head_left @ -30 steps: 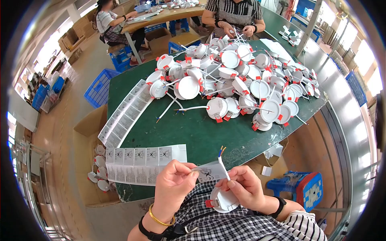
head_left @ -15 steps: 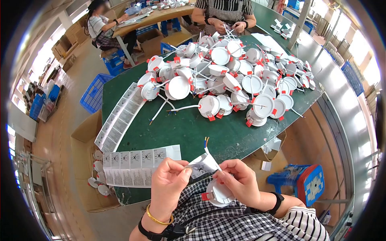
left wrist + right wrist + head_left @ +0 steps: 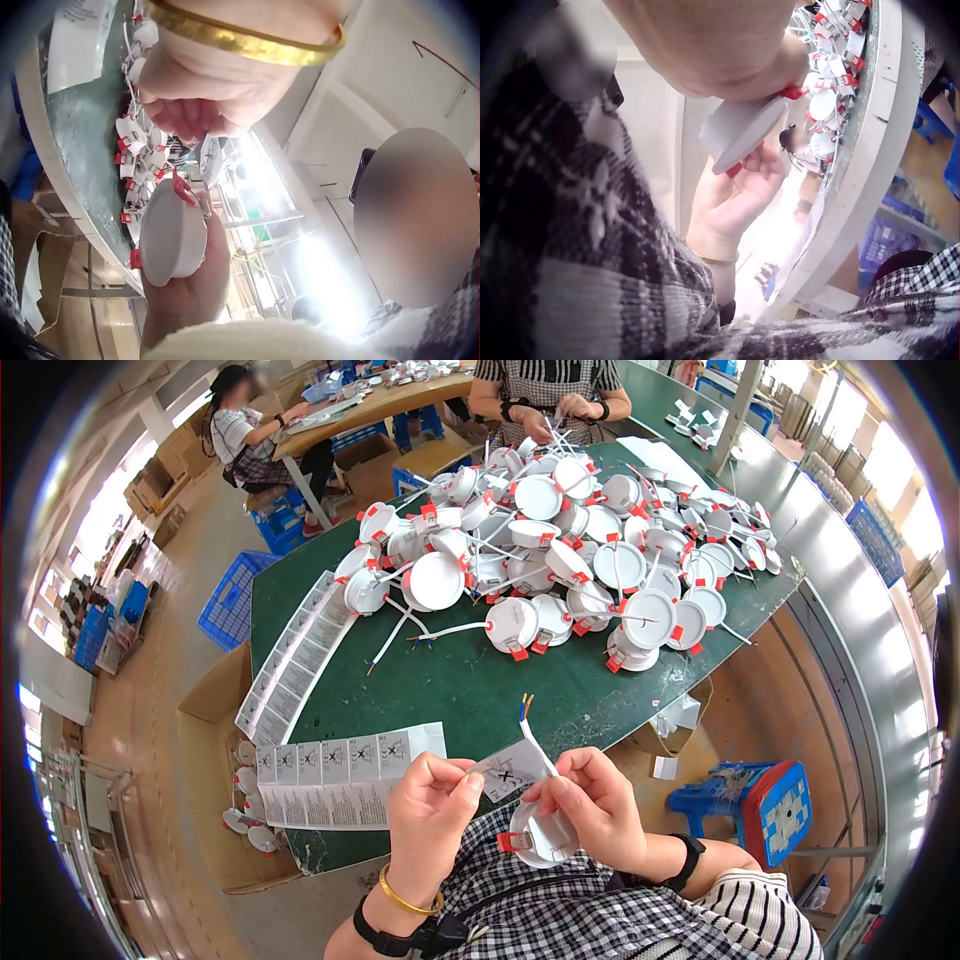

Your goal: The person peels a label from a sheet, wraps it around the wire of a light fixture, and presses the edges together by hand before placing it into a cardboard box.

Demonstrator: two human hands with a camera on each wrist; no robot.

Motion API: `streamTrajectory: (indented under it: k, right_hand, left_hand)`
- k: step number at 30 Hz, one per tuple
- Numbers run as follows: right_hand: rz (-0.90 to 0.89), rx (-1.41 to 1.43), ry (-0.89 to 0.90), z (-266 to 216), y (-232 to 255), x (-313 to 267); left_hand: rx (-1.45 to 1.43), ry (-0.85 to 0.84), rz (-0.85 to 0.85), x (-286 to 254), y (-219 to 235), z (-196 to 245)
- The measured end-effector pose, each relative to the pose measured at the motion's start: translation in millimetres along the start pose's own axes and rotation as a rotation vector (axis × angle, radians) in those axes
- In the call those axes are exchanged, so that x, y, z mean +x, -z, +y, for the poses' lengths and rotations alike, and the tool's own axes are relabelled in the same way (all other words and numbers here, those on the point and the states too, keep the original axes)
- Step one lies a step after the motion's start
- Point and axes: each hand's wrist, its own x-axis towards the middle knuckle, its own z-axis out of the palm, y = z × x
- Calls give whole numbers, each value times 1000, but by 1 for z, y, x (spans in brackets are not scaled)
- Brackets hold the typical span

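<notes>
Between thumb and fingers the left hand (image 3: 432, 822) pinches the left edge of a printed silver-white label (image 3: 508, 768). The right hand (image 3: 598, 808) pinches a white cable (image 3: 538, 745) at the label's right edge; blue and brown wire ends stick up above it. Below the fingers hangs a round white lamp (image 3: 545, 834) with a red clip tab. In the left wrist view the lamp (image 3: 174, 232) is in front of the right hand (image 3: 214, 274). The right wrist view shows the lamp (image 3: 746, 131) tilted, with the left hand (image 3: 742, 196) beyond it.
Many white lamps (image 3: 540, 497) with red tabs are heaped on the green table (image 3: 440, 685). Label sheets (image 3: 340, 765) lie at its left side. A blue stool (image 3: 745, 805) stands at right, a carton (image 3: 215, 705) of lamps at left. Another person (image 3: 550, 400) works across the table.
The label, first flat beside the cable, bent and now appears tilted at the cable. Both hands keep their pinch. The view has shifted, so the table contents appear further left.
</notes>
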Motion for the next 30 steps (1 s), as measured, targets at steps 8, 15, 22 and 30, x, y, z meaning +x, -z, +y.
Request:
streamTrajectory:
  k: [8, 15, 22, 30]
  right_hand:
    - [-51, 218, -142, -5, 6, 12]
    - [-52, 303, -167, -3, 5, 15]
    - [-79, 249, -133, -5, 7, 18]
    - [-70, 176, -199, -5, 10, 17]
  left_hand:
    - [-99, 26, 10, 6, 2, -8]
    - [-206, 34, 32, 11, 4, -18]
    - [-193, -14, 23, 10, 7, -14]
    - [64, 68, -224, 25, 22, -5]
